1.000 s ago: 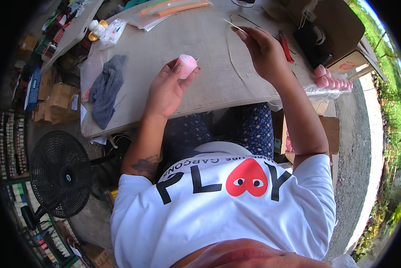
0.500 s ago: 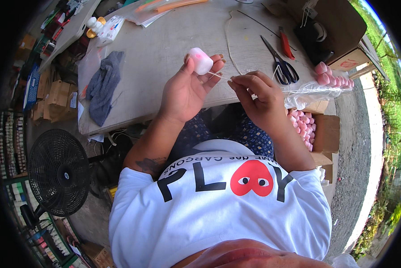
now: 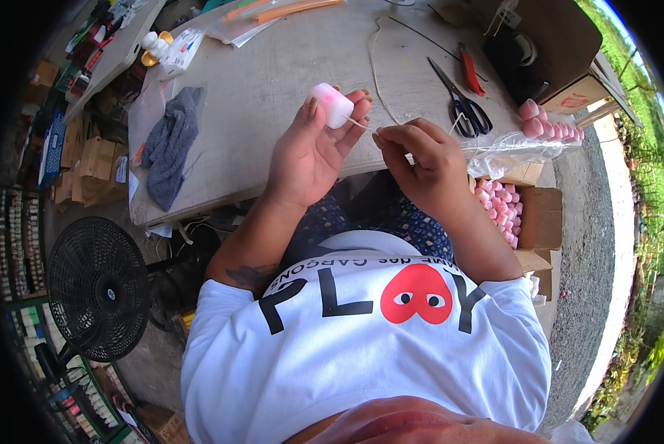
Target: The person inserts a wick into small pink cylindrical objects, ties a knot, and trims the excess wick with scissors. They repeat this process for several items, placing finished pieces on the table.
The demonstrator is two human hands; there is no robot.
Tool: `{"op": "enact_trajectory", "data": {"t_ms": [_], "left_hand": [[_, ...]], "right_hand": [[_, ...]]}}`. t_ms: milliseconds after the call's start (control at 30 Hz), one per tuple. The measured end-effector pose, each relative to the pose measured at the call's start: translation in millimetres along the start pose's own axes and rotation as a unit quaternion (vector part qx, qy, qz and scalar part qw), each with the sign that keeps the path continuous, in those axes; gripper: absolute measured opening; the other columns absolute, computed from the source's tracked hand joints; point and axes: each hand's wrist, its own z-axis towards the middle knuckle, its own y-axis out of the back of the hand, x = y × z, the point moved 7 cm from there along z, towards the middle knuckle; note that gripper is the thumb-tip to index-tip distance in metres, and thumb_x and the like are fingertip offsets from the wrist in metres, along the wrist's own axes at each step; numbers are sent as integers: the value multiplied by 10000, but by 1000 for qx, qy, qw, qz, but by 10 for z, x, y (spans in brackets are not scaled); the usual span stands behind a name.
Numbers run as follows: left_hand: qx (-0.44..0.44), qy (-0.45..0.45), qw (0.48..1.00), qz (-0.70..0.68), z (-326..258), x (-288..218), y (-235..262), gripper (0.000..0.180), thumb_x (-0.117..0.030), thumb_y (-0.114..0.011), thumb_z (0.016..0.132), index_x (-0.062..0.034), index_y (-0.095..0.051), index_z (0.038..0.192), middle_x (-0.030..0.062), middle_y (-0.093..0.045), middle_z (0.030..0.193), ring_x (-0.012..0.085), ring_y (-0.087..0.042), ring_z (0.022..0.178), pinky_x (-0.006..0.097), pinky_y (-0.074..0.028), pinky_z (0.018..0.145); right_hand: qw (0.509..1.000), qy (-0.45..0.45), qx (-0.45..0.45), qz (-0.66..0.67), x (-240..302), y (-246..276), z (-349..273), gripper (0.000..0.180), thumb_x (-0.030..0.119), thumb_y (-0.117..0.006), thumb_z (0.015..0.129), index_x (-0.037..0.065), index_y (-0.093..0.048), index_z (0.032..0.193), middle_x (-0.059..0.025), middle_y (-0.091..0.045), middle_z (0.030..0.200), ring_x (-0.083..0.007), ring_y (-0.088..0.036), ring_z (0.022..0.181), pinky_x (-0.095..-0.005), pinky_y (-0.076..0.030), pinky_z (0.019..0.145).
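Observation:
A pale pink, rounded cylinder (image 3: 331,106) with a darker pink spot rests in my left hand (image 3: 307,152), held between the thumb and the curled fingers, palm up. From its right end a thin white string (image 3: 360,124) runs to my right hand (image 3: 424,152). The thumb and forefinger of that hand pinch the string, its other fingers folded in. Both hands are above the near side of the table. Black-handled scissors (image 3: 471,116) lie just beyond my right hand. A long pale cord (image 3: 376,74) curves over the tabletop behind the fingers.
On the grey table (image 3: 258,81) are a blue-grey cloth (image 3: 173,144), a red-handled tool (image 3: 470,70) and several pink cylinders (image 3: 546,129). More fill a cardboard box (image 3: 543,218) below the right edge. A black fan (image 3: 99,288) stands left; an open carton (image 3: 568,52) stands back right.
Both hands have shifted very slightly, the right one a little to the left. The pink cylinder has dipped a touch in my left hand. My grips look unchanged.

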Motion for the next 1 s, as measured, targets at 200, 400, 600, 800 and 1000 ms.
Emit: {"op": "enact_trajectory", "data": {"t_ms": [200,400,600,800,1000], "left_hand": [[48,-25,997,54,-38,88,-110,378,-281,-433,994,-100,-411,1324,174,-395,1426,255,-421,1302,390,-345,1079],[-13,-55,998,34,-2,-60,4,357,-257,-434,994,-112,-428,1321,159,-393,1433,264,-395,1325,401,-351,1077],[11,-47,998,39,-4,57,-9,337,-237,-437,995,-110,-447,1307,154,-411,1421,259,-409,1315,393,-357,1072],[-17,-63,997,39,-3,33,13,335,-225,-444,993,-111,-445,1308,148,-429,1409,261,-420,1307,386,-365,1060],[2,-45,999,23,-26,65,-70,350,-212,-520,968,-101,-382,1270,135,-488,1318,233,-473,1243,375,-367,1045]], "right_hand": [[999,-34,18,-9,-27,-84,41,156,43,-706,740,55,-645,883,-93,-612,754,-278,-610,647,-361,-498,576],[994,-107,-6,29,-146,-9,6,165,65,-712,767,38,-644,915,-119,-631,794,-285,-636,685,-349,-507,584],[999,-33,4,2,-167,-38,-17,150,67,-711,778,44,-647,913,-113,-626,782,-275,-635,666,-341,-504,567],[996,-87,17,34,-117,-51,-11,178,78,-723,772,52,-655,933,-102,-618,773,-261,-630,646,-334,-502,559],[997,-46,9,62,-133,-121,-24,176,48,-706,782,46,-651,950,-97,-609,771,-257,-621,646,-329,-494,568]]}}
